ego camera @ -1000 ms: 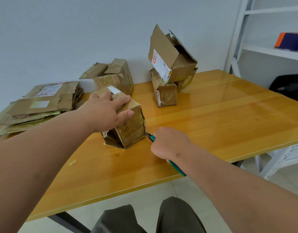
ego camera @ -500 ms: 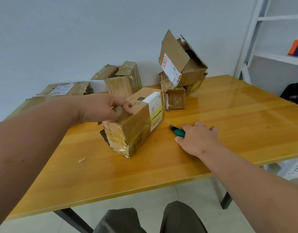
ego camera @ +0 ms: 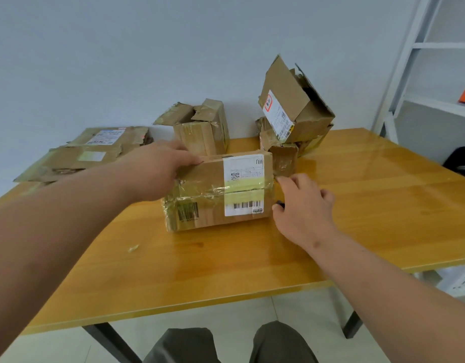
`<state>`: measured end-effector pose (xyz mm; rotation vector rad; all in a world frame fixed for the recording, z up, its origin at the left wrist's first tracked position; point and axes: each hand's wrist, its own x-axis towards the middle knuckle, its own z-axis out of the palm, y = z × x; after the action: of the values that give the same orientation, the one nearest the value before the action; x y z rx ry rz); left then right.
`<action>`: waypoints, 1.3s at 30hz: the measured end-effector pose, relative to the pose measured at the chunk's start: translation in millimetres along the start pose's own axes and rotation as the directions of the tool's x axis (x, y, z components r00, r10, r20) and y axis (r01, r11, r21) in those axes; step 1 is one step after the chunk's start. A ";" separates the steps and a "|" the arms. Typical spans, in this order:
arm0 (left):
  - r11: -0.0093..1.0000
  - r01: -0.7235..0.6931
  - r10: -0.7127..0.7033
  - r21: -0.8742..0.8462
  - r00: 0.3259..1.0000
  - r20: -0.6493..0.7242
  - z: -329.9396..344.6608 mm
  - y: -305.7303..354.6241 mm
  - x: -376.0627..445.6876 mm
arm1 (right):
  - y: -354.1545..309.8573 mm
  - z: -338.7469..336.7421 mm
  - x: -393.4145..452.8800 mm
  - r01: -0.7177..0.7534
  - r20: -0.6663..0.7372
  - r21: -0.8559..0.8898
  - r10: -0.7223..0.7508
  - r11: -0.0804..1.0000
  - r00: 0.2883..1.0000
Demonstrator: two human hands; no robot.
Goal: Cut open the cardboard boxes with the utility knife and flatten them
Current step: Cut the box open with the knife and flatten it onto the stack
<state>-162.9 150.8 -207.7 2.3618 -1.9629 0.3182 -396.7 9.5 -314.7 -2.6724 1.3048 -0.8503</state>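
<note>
2 hands now steady the box mid-worktop: you've turned it tape-up; left fingers straight on top, right hand loosely over the knife, so cut next.

Boxes crowd rear; table free on right.

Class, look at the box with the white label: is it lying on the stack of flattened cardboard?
No. The box sits on the bare table, with the flattened cardboard apart at the far left.
</note>
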 end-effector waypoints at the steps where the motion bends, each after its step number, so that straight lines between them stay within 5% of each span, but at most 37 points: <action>1: 0.998 -0.029 0.031 0.057 0.999 -0.039 3.7 -1.0 -2.6 | -4.3 -1.8 2.5 0.016 -0.016 0.061 -0.015 0.998 1.000; 7: 0.952 -0.040 0.080 0.302 0.989 -0.122 27.9 -5.6 -14.3 | -26.4 -7.9 23.4 0.171 0.070 0.290 -0.199 0.942 0.978; 16: 0.984 -0.007 0.042 0.179 0.981 -0.189 31.4 -14.1 -4.3 | -26.0 -7.8 48.0 0.132 0.075 0.185 -0.148 0.974 0.986; 26: 0.868 -0.150 0.195 0.473 0.980 -0.046 19.2 -9.4 -0.4 | -31.1 -17.2 55.1 0.140 0.099 0.113 -0.152 0.984 0.983; 31: 0.952 -0.200 0.218 0.231 0.974 -0.056 8.2 -14.9 -8.6 | -32.9 -28.8 58.4 0.112 0.157 0.146 -0.135 0.983 0.978; 36: 0.985 -0.026 -0.012 -0.168 0.975 -0.222 1.3 -15.9 -11.4 | -29.3 -45.7 64.1 0.108 0.214 0.280 -0.172 0.954 0.962; 39: 0.923 0.087 -0.193 -0.374 0.947 -0.255 -3.8 -18.5 -4.6 | -25.1 -52.3 66.7 -0.079 0.198 0.498 -0.025 0.864 0.980</action>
<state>-146.1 159.4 -203.2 2.0737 -1.5564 0.2520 -371.8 -13.9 -233.1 -2.2479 0.9134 -0.7662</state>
